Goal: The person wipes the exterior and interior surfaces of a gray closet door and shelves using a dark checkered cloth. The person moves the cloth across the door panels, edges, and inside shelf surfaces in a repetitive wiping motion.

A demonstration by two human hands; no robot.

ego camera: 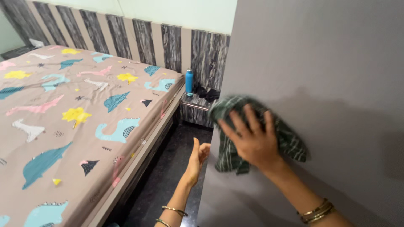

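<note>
We are stretching our right hand (251, 141) forward, fingers spread, pressing a green checked cloth (283, 135) against the grey panel (328, 63). Our left hand (197, 159) is resting open against the panel's edge beside it.

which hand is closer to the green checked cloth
Right. The right hand presses flat on the green checked cloth against the grey panel. The left hand is apart, at the panel's edge.
</note>
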